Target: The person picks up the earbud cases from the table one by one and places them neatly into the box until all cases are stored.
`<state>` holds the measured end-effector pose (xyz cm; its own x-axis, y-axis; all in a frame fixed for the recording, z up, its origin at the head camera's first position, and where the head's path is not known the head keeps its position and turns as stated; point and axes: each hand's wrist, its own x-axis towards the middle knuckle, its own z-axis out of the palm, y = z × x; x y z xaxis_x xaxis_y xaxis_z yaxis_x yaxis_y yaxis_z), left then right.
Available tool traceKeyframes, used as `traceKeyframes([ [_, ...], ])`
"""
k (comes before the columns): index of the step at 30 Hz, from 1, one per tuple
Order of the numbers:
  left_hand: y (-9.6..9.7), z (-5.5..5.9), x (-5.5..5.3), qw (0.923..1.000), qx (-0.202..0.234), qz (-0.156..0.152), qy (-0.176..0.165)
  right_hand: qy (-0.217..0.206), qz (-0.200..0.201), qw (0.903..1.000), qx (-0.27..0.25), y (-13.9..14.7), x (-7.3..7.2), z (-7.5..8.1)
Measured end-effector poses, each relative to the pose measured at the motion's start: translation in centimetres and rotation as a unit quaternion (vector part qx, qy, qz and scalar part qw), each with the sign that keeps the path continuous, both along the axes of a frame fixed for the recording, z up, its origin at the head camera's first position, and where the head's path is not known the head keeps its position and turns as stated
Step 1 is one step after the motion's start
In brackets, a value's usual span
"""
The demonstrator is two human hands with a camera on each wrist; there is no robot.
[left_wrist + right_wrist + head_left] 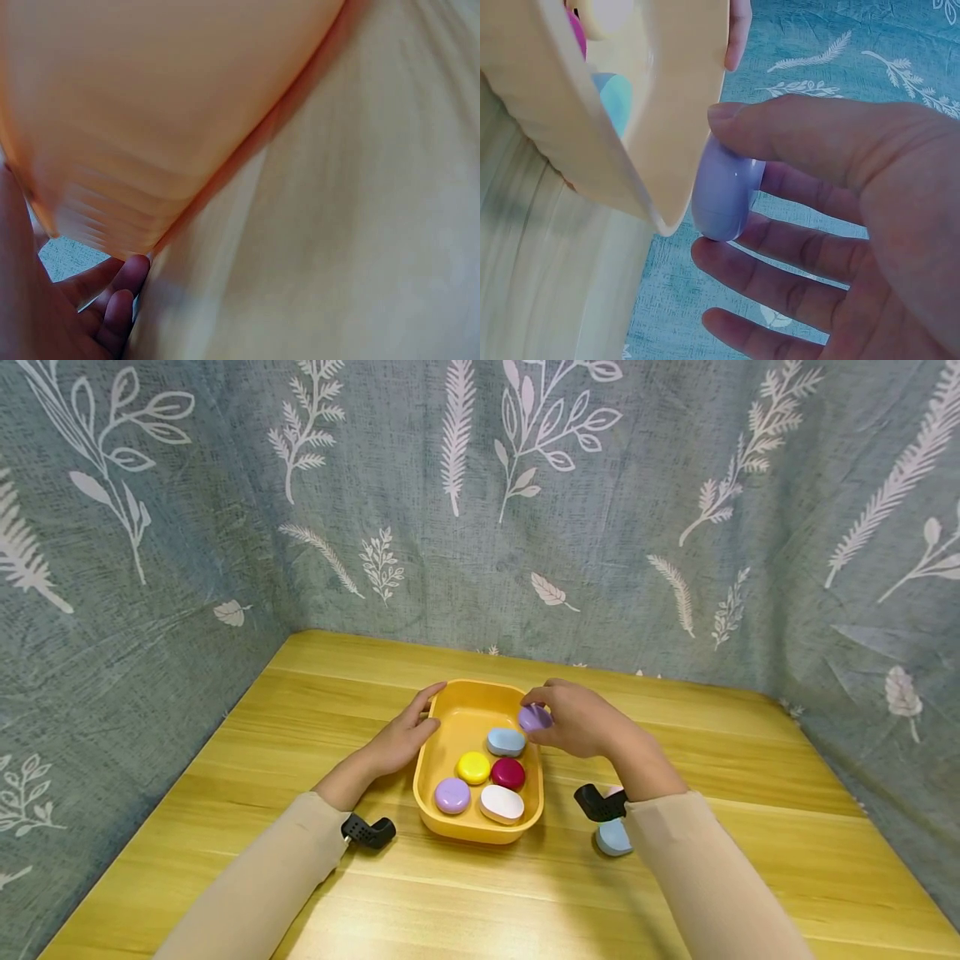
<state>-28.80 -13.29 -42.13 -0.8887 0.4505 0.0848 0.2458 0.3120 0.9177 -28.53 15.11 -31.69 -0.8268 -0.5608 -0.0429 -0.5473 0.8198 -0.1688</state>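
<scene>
In the head view my right hand (581,720) pinches a smooth, rounded purple disc (534,717) at the far right corner of an orange-yellow plastic bin (471,835). The right wrist view has the thumb on one side of the purple disc (724,191) and fingers on the other, close beside the bin's rim. My left hand (396,745) holds the bin's left wall, thumb at the rim and fingers outside. Inside the bin lie a blue oval piece (506,742), a yellow disc (473,768), a dark red disc (508,773), a white oval piece (502,804) and another purple disc (452,796).
Right of the bin, another blue piece (614,838) lies on the wooden table (720,877), partly covered by my right forearm. A pink piece (614,791) peeks out beside the wrist camera (600,803). Leaf-patterned grey-blue cloth (420,568) hangs around the table.
</scene>
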Motion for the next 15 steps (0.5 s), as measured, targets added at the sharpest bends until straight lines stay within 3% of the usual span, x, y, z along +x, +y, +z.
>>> traceKeyframes([
  [11, 0.0, 0.0, 0.0, 1.0000, 0.002, -0.003, 0.007, -0.018, -0.001, 0.9998, 0.001, -1.3, -0.6, 0.3],
  [15, -0.1, -1.1, -0.9, 1.0000, -0.002, -0.003, 0.007, -0.022, 0.000, 0.9997, 0.005, -2.0, -0.6, 0.6],
])
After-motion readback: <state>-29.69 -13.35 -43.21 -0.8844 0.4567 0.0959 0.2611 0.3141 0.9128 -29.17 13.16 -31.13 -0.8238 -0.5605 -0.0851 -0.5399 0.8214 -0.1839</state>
